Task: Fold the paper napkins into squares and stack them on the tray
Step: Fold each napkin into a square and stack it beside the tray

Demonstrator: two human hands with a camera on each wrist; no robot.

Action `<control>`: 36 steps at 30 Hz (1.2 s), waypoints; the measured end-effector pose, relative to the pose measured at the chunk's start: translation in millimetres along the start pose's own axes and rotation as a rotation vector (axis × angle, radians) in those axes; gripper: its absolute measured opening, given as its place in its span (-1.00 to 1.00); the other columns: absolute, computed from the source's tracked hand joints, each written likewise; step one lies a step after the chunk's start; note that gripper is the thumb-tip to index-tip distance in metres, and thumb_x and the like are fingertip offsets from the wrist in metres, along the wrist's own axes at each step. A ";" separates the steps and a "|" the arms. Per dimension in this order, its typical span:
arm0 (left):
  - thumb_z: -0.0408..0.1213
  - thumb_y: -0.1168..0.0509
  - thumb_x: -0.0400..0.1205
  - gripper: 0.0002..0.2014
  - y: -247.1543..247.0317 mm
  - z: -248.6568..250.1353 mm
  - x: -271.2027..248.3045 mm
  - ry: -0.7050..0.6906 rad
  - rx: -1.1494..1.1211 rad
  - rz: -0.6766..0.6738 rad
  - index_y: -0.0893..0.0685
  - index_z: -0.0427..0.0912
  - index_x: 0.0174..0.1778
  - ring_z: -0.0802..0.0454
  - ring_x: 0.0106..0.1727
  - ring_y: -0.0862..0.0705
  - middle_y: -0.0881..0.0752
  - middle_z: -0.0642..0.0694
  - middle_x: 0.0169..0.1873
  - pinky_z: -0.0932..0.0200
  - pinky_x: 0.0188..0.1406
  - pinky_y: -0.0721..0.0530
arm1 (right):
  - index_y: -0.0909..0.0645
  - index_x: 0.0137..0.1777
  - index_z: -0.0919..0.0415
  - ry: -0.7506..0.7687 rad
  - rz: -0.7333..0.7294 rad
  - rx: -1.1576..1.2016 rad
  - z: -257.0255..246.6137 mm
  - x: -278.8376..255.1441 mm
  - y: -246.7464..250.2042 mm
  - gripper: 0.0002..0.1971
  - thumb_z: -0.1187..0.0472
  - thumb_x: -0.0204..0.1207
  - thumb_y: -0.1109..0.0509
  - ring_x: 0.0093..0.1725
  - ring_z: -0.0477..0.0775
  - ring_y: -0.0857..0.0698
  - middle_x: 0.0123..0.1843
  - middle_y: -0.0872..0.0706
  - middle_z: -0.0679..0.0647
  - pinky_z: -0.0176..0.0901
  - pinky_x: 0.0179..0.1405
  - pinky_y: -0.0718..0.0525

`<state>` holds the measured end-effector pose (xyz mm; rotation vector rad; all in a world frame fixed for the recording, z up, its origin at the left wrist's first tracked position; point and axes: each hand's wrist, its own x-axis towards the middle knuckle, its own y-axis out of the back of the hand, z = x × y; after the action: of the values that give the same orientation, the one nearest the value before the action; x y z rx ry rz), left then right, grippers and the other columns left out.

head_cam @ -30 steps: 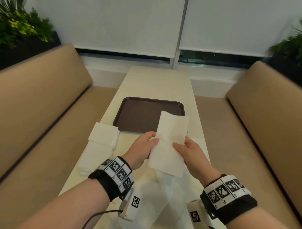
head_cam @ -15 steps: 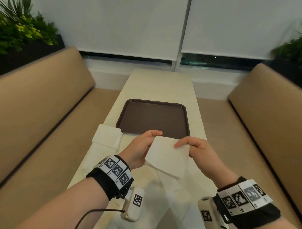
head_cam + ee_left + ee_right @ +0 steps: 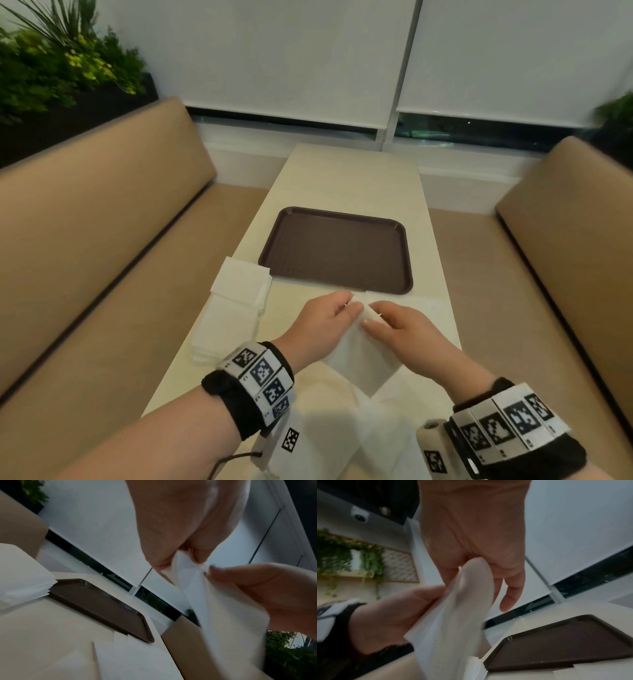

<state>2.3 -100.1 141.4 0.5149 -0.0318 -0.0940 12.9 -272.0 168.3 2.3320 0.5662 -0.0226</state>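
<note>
A white paper napkin (image 3: 363, 359) hangs folded above the near table, held at its top edge by both hands. My left hand (image 3: 329, 315) pinches the top left corner; in the left wrist view its fingertips (image 3: 188, 555) close on the napkin (image 3: 214, 601). My right hand (image 3: 394, 322) pinches the top right corner, and the right wrist view shows the napkin (image 3: 457, 615) against its palm. The brown tray (image 3: 337, 253) lies just beyond the hands with nothing on it. A stack of white napkins (image 3: 236, 298) sits left of the tray.
More unfolded napkins (image 3: 404, 421) lie on the cream table (image 3: 349, 178) under and right of my hands. Tan bench seats (image 3: 85, 240) run along both sides. Planters (image 3: 61, 68) stand behind the left bench, window blinds at the far end.
The napkin went from a tall rectangle held upright to folded down in half. Both hands came together at its top edge and lowered toward the table.
</note>
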 end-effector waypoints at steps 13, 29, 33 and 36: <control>-0.13 -0.19 0.72 -0.75 80.5 -79.9 13.7 0.153 0.095 0.358 -0.51 -0.16 -0.23 0.13 -0.47 -0.41 -0.46 0.06 -0.52 0.34 -0.48 -0.38 | -0.65 -0.22 0.17 -0.107 0.050 0.136 7.6 9.9 -40.4 -0.72 0.27 0.66 -0.18 -0.54 -0.18 -0.57 -0.57 -0.60 0.00 -0.41 -0.45 -0.50; -0.16 -0.23 0.70 -0.66 155.6 -229.6 136.2 0.566 0.443 0.258 -0.61 -0.42 0.14 -0.31 0.10 -0.64 -0.70 -0.38 0.07 0.02 -0.02 -0.49 | -0.69 -0.14 0.04 -0.395 -0.023 0.162 71.9 -14.9 -68.7 -0.74 0.32 0.65 -0.22 -0.43 -0.16 -0.68 -0.47 -0.72 0.04 -0.51 -0.34 -0.52; -0.09 -0.33 0.63 -0.59 154.6 -237.7 137.1 0.639 0.475 0.272 -0.57 -0.40 0.19 -0.33 0.15 -0.64 -0.69 -0.35 0.13 -0.06 0.10 -0.56 | -0.68 -0.14 0.04 -0.404 -0.032 0.129 74.2 -7.3 -71.4 -0.77 0.30 0.63 -0.25 -0.45 -0.22 -0.64 -0.45 -0.72 0.04 -0.53 -0.35 -0.50; -0.05 -0.40 0.56 -0.44 156.0 -239.7 136.4 0.721 0.467 0.277 -0.48 -0.34 0.34 -0.32 0.25 -0.61 -0.63 -0.31 0.26 -0.12 0.21 -0.59 | -0.65 -0.19 -0.04 -0.396 0.020 0.027 86.0 2.6 -77.2 -0.84 0.23 0.57 -0.35 -0.37 -0.24 -0.63 -0.35 -0.70 0.00 -0.47 -0.28 -0.52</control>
<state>163.8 139.2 10.8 0.9807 0.5909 0.3816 -3.7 -278.3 54.1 2.2734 0.3442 -0.4741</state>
